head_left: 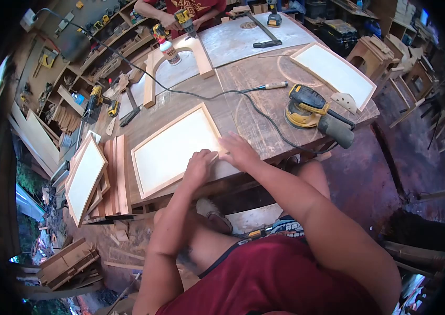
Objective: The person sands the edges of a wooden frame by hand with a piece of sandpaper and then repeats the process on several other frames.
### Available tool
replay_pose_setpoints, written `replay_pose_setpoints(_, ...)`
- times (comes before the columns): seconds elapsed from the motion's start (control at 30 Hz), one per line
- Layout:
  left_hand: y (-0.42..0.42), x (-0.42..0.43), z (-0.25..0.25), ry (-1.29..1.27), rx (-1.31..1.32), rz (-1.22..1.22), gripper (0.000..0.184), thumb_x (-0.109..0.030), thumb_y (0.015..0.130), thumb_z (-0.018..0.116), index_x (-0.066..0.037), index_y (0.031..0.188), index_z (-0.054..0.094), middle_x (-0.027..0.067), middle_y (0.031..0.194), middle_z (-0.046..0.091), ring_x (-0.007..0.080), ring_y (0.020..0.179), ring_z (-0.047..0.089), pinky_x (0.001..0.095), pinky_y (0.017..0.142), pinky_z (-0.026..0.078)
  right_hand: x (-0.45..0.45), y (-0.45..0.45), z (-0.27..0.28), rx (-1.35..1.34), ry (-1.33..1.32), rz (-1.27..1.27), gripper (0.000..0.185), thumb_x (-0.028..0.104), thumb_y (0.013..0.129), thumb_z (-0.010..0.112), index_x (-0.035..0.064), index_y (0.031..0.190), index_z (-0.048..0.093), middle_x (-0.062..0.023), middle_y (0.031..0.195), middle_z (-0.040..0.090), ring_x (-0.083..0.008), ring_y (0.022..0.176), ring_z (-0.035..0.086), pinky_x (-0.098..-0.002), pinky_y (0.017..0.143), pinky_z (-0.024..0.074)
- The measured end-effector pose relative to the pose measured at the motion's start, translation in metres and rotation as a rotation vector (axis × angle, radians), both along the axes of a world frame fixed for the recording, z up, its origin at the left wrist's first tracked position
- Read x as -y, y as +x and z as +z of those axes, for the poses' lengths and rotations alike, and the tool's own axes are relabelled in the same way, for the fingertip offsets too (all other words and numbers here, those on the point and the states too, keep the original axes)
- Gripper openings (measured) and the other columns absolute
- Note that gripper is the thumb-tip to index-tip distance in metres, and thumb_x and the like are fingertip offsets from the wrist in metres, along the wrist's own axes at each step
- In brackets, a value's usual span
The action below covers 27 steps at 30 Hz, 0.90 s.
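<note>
A white panel with a light wooden frame (172, 149) lies on the workbench in front of me. My left hand (200, 167) is at the frame's near right corner, its fingers curled inward. A small pale edge shows at its fingertips, too small to name. Against the same corner rests my right hand (239, 151), with fingers stretched over the frame and the thumb near the left fingertips. A yellow and black sander (306, 110) with a dust bag sits to the right of my hands.
A black cord (201, 96) crosses the wooden workbench (254, 118). Framed panels stand at left (87, 178) and lie at right (335, 73). Across the bench, another person's hands (170, 22) hold a drill (184, 20) over an arched wooden piece (201, 58), near a glue bottle (169, 52).
</note>
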State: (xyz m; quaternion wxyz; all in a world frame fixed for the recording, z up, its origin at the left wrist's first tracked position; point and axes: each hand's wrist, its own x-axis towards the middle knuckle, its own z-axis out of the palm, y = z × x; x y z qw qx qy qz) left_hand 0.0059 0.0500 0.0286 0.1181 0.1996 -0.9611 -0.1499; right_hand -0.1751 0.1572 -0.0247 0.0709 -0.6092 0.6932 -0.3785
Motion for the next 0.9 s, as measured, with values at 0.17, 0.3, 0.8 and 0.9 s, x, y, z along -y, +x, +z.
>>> replay_pose_setpoints(0.17,-0.010,-0.003,-0.001,0.009,0.009,-0.015,0.033,-0.006,0.089,0.060,-0.010,0.122,0.068,0.0159,0.117,0.065,0.0372,0.104,0.059,0.0446,0.093,0.049,0.000,0.001,-0.003,-0.005,-0.003,0.007,0.063,0.032,0.089,0.071,0.0077,0.143,0.051,-0.0120,0.145,0.053,-0.0358,0.142,0.038,-0.0449,0.116,0.0344)
replay_pose_setpoints(0.3,0.001,-0.003,0.007,0.007,-0.016,-0.043,0.033,-0.008,0.090,0.057,-0.012,0.122,0.067,0.0143,0.118,0.065,0.0366,0.103,0.060,0.0448,0.091,0.049,-0.001,0.002,0.002,-0.031,0.005,0.008,0.062,0.033,0.089,0.071,0.0069,0.142,0.052,-0.0120,0.144,0.054,-0.0369,0.141,0.039,-0.0451,0.115,0.0350)
replay_pose_setpoints(0.8,-0.017,-0.006,-0.003,-0.026,-0.089,-0.070,0.026,-0.014,0.090,0.065,-0.007,0.115,0.069,0.0155,0.110,0.066,0.0368,0.098,0.060,0.0453,0.087,0.049,0.005,0.002,-0.015,-0.011,-0.020,-0.012,0.061,0.032,0.088,0.072,0.0061,0.140,0.053,-0.0138,0.144,0.053,-0.0366,0.140,0.041,-0.0453,0.117,0.0327)
replay_pose_setpoints(0.9,-0.017,-0.007,0.006,-0.023,-0.085,-0.090,0.027,-0.013,0.089,0.065,-0.007,0.115,0.069,0.0158,0.109,0.065,0.0372,0.097,0.060,0.0453,0.086,0.049,0.004,0.001,-0.009,-0.037,-0.022,-0.021,0.061,0.032,0.088,0.073,0.0049,0.139,0.054,-0.0143,0.142,0.055,-0.0363,0.139,0.042,-0.0454,0.117,0.0325)
